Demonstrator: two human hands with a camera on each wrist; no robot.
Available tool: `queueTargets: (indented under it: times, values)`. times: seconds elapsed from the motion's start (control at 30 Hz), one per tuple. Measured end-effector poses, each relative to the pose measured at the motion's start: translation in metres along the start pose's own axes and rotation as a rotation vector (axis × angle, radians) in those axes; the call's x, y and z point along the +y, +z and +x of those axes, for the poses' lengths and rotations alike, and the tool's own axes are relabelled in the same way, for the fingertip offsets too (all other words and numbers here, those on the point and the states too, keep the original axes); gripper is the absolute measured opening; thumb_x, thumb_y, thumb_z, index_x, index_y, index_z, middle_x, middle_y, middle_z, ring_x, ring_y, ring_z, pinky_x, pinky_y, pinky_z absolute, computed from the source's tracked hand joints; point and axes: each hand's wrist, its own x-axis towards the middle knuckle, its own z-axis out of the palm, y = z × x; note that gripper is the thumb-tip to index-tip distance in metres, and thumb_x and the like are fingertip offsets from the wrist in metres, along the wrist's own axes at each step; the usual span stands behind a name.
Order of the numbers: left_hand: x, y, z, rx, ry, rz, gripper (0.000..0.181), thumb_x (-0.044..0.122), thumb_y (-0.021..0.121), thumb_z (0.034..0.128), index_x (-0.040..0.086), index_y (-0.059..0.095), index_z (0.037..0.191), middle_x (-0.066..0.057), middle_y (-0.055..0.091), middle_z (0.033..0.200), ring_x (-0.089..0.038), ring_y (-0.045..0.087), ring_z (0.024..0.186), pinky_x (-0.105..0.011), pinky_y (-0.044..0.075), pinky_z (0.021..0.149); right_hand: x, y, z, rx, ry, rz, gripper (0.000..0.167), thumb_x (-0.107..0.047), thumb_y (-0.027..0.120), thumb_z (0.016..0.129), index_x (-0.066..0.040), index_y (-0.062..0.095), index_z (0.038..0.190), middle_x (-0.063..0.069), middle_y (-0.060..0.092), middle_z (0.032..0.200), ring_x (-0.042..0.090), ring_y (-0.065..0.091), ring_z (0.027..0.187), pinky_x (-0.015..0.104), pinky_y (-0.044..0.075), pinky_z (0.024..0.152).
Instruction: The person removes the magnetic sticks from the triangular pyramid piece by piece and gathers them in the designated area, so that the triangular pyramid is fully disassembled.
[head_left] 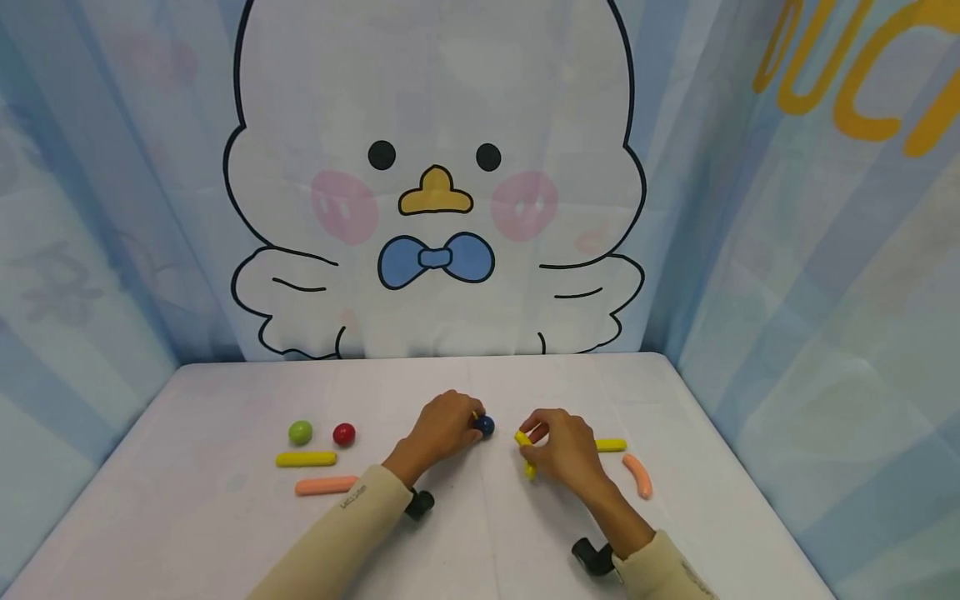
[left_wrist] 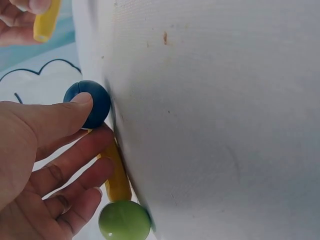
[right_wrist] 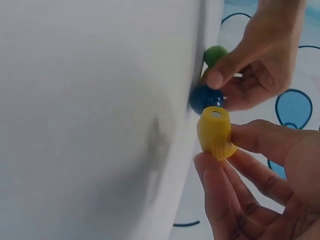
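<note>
My left hand (head_left: pixel 447 422) pinches a dark blue ball (head_left: pixel 486 427) between thumb and fingers, low over the white table. In the left wrist view, a yellow stick (left_wrist: pixel 119 175) runs from beside the blue ball to a green ball (left_wrist: pixel 125 221); whether they are joined is hidden by the fingers. To the right, my right hand (head_left: pixel 564 447) holds a short yellow piece (right_wrist: pixel 214 132) between thumb and fingertips, off the table. It looks bent, and a round silvery spot marks its end. In the head view a gap separates it from the blue ball.
Left on the table (head_left: pixel 187 533) lie another green ball (head_left: pixel 300 432), a red ball (head_left: pixel 344 434), a yellow stick (head_left: pixel 306 459) and an orange stick (head_left: pixel 324 486), partly behind the left sleeve. Beyond my right hand are a yellow stick (head_left: pixel 611 445) and a curved orange stick (head_left: pixel 638 477).
</note>
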Motion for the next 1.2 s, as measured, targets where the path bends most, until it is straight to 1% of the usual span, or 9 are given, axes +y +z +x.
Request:
queueTargets:
  times: [0.1, 0.2, 0.33, 0.57, 0.83, 1.03, 1.2]
  values:
    - [-0.001, 0.001, 0.000, 0.016, 0.019, 0.017, 0.034, 0.023, 0.089, 0.0886, 0.011, 0.080, 0.119, -0.001, 0.077, 0.095, -0.015, 0.058, 0.087, -0.035, 0.054, 0.086, 0.008, -0.007, -0.003, 0.011, 0.012, -0.010, 0.020, -0.017, 0.091, 0.084, -0.019, 0.079, 0.101, -0.002, 0.074, 0.090, 0.019, 0.062, 0.087, 0.037, 0.048, 0.076]
    - [-0.002, 0.001, 0.000, 0.027, 0.029, 0.033, 0.037, 0.025, 0.090, 0.0872, 0.010, 0.080, 0.120, -0.001, 0.077, 0.094, -0.015, 0.057, 0.086, -0.034, 0.053, 0.085, 0.016, -0.013, -0.006, 0.021, 0.031, -0.014, 0.020, -0.016, 0.090, 0.084, -0.019, 0.080, 0.101, -0.002, 0.075, 0.091, 0.019, 0.063, 0.087, 0.034, 0.048, 0.073]
    - [-0.002, 0.002, 0.000, 0.029, 0.027, 0.050, 0.041, 0.029, 0.091, 0.0863, 0.010, 0.079, 0.120, -0.001, 0.077, 0.094, -0.015, 0.055, 0.085, -0.033, 0.052, 0.084, 0.029, -0.021, -0.011, 0.035, 0.048, -0.026, 0.020, -0.016, 0.090, 0.083, -0.019, 0.080, 0.100, -0.001, 0.076, 0.091, 0.019, 0.064, 0.088, 0.031, 0.047, 0.069]
    - [-0.001, 0.002, -0.001, 0.041, 0.030, 0.060, 0.041, 0.034, 0.092, 0.0847, 0.011, 0.080, 0.116, 0.000, 0.074, 0.090, -0.014, 0.052, 0.082, -0.030, 0.048, 0.078, 0.052, -0.035, -0.019, 0.071, 0.079, -0.067, 0.019, -0.015, 0.090, 0.082, -0.018, 0.081, 0.099, 0.001, 0.077, 0.091, 0.022, 0.066, 0.090, 0.031, 0.045, 0.069]
    - [0.000, 0.001, -0.002, 0.050, 0.031, 0.070, 0.043, 0.041, 0.092, 0.0838, 0.012, 0.080, 0.115, 0.000, 0.074, 0.094, -0.014, 0.051, 0.082, -0.028, 0.046, 0.075, 0.075, -0.051, -0.026, 0.063, 0.123, -0.114, 0.025, -0.015, 0.089, 0.083, -0.014, 0.081, 0.106, 0.001, 0.077, 0.094, 0.022, 0.065, 0.086, 0.030, 0.045, 0.063]
    - [0.001, 0.000, -0.003, 0.048, 0.011, 0.061, 0.041, 0.041, 0.091, 0.0840, 0.015, 0.081, 0.114, 0.000, 0.076, 0.098, -0.015, 0.052, 0.084, -0.029, 0.046, 0.075, 0.088, -0.055, -0.029, 0.075, 0.118, -0.139, 0.024, -0.014, 0.090, 0.081, -0.013, 0.081, 0.103, -0.002, 0.074, 0.087, 0.018, 0.064, 0.081, 0.030, 0.043, 0.060]
    - [0.001, 0.001, -0.004, 0.044, 0.017, 0.055, 0.039, 0.043, 0.090, 0.0848, 0.017, 0.081, 0.113, 0.001, 0.075, 0.099, -0.015, 0.051, 0.085, -0.030, 0.045, 0.075, 0.091, -0.054, -0.030, 0.077, 0.121, -0.158, 0.026, -0.014, 0.092, 0.079, -0.011, 0.082, 0.103, -0.002, 0.072, 0.083, 0.017, 0.061, 0.076, 0.029, 0.043, 0.059]
